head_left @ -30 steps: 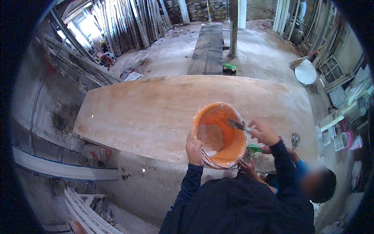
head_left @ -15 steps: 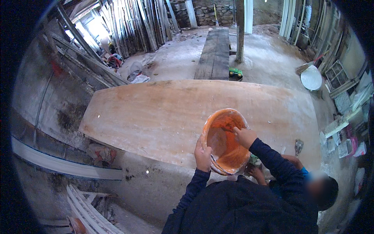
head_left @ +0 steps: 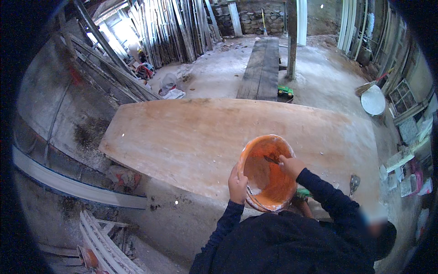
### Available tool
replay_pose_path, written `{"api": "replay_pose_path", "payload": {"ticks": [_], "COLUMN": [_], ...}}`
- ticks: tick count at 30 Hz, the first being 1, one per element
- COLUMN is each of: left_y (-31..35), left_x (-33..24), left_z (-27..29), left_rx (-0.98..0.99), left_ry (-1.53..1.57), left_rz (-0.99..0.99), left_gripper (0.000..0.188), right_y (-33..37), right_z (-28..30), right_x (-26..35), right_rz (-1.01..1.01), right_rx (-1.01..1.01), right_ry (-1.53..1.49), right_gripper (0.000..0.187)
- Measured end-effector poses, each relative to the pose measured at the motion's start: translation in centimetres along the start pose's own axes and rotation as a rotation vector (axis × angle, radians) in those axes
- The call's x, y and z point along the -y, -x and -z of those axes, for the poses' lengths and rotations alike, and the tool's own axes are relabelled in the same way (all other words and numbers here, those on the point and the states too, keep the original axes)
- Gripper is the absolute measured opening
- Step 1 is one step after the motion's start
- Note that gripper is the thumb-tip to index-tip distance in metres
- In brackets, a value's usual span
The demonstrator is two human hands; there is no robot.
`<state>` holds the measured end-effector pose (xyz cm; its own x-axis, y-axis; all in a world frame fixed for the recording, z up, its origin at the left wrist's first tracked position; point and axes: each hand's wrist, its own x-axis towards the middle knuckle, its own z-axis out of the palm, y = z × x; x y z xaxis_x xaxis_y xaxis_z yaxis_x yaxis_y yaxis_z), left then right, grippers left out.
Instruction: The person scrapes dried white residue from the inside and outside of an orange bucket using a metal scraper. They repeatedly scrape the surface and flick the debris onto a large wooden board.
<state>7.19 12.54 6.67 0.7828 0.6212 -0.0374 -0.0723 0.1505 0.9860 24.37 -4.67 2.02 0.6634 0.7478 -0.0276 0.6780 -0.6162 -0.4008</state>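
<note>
One broad wooden tabletop (head_left: 182,137) fills the middle. Beyond its far edge stands a dark plank bench (head_left: 260,68), with a green toy vehicle (head_left: 285,92) beside it and an upright post (head_left: 291,45) just past that. Off the tabletop's far right corner are a white round basin (head_left: 373,100) and a broom (head_left: 365,87). A loose scraper (head_left: 354,183) lies near the tabletop's right end. By its near edge a co-worker's forearm (head_left: 305,209) and a green thing (head_left: 302,192), too hidden to identify, crowd in.

The orange bucket (head_left: 284,189) is over the tabletop's near edge, right of its middle; its inside shows. The left hand (head_left: 237,186) grips the rim on the side toward the tabletop's left end. The right hand (head_left: 292,167) is wrapped tightly around a dark-bladed scraper (head_left: 270,159), blade inside the bucket; whether it touches the wall I cannot tell.
</note>
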Motion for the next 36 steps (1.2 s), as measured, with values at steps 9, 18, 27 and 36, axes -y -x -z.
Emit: {"api": "replay_pose_path", "payload": {"ticks": [9,18,27,36], "left_y": [-0.1,-0.7,-1.4,-1.3], "left_x": [-0.5,0.7,2.0,1.4], "left_z": [0.0,-1.5,-1.4,-1.4], "left_rx": [0.019,0.070,0.139,0.156], "left_ry": [-0.087,0.022,-0.052,-0.085], "left_rz": [0.031,-0.122,-0.120,-0.052], "left_gripper": [0.054,0.055,0.058,0.058], "right_y": [-1.9,-6.4,-3.4,-6.6], "right_z": [2.0,3.5,3.9,4.5], "right_x": [-0.1,-1.6,-4.0,-4.4], "right_rz": [0.101,0.020,0.229,0.362], "right_rx": [0.057,0.241,0.261,0.376], "right_ry": [0.010,0.044,0.079,0.164], "right_gripper": [0.020,0.021,0.022,0.019]}}
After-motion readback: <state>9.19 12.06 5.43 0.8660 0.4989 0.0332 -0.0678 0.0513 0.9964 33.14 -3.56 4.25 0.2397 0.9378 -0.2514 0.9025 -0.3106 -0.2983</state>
